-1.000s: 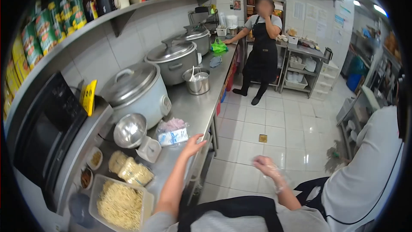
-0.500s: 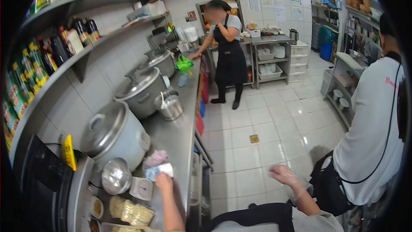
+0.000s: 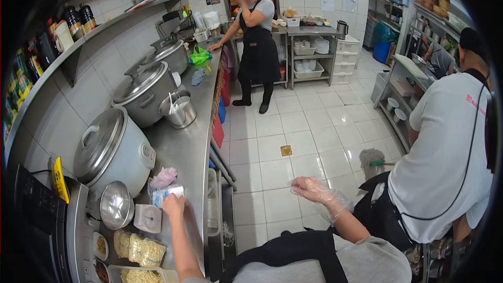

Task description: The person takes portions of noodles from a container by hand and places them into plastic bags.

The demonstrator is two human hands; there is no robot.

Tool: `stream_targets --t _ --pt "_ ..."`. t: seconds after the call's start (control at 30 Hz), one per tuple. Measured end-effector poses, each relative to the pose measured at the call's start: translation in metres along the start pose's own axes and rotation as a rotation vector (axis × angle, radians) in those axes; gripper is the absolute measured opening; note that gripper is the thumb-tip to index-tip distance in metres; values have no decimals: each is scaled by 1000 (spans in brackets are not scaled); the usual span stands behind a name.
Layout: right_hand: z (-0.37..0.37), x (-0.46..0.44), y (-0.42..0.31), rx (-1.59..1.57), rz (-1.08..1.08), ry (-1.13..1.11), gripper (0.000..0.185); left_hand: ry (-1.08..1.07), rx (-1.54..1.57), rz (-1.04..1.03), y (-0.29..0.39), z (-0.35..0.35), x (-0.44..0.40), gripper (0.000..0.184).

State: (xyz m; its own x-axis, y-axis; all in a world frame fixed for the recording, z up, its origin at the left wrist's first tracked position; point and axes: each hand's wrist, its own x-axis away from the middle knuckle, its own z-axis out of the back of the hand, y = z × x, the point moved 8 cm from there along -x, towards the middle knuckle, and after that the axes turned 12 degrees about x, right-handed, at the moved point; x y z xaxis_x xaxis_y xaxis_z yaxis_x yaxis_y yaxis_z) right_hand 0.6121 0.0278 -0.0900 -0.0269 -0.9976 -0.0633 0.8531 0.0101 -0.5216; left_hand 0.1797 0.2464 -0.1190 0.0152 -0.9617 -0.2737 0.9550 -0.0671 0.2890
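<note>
The fingertips of my left hand [image 3: 173, 204] rest on the near end of the blue-and-white packet [image 3: 159, 196]. They look bent over its edge, but the thumb is hidden from me, so I cannot tell whether they pinch it or only press. The packet lies on the bench [image 3: 193, 149], near the front edge. I judge it light and floppy, its film rather slippery and easy to crumple; I would take hold at the near end, thumb against fingers, without squeezing hard.

My left arm reaches forward nearly straight along the front edge, bare to the elbow, the back of the hand mostly toward me. My right hand [image 3: 313, 189] hangs over the floor, well apart from the bench, with the elbow bent and the wrist drooping. Its fingers are loosely curled together, apparently on nothing, and a clear glove [image 3: 338, 207] sits baggy about the wrist.

Against the packet's far side is a crumpled pink bundle [image 3: 164, 176]. Beside its near corner stands a small dial scale [image 3: 148, 218], then a metal bowl [image 3: 117, 205] toward the wall edge. Bagged noodles [image 3: 146, 250] lie nearer me, and beyond the packet a pale cooker [image 3: 124, 144] fills the wall side.
</note>
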Motion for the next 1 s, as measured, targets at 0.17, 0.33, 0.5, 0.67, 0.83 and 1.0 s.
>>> stream_targets --t 0.17,0.33,0.5,0.67,0.83,1.0 --pt "7 -3 6 -14 -8 35 24 106 -17 -70 -2 10 3 15" --pt "12 -11 13 -43 -55 25 24 194 -39 -36 -7 39 3 9" --pt "11 -28 2 -71 -40 7 24 168 129 26 -2 58 8 15" --pt "8 -46 -29 -81 60 -9 23 242 246 11 -13 60 22 14" --pt "-11 -60 -53 -161 131 -72 24 369 583 11 -18 87 37 13" --pt "-62 -84 -103 -120 330 -259 25 432 658 50 -14 110 35 17"
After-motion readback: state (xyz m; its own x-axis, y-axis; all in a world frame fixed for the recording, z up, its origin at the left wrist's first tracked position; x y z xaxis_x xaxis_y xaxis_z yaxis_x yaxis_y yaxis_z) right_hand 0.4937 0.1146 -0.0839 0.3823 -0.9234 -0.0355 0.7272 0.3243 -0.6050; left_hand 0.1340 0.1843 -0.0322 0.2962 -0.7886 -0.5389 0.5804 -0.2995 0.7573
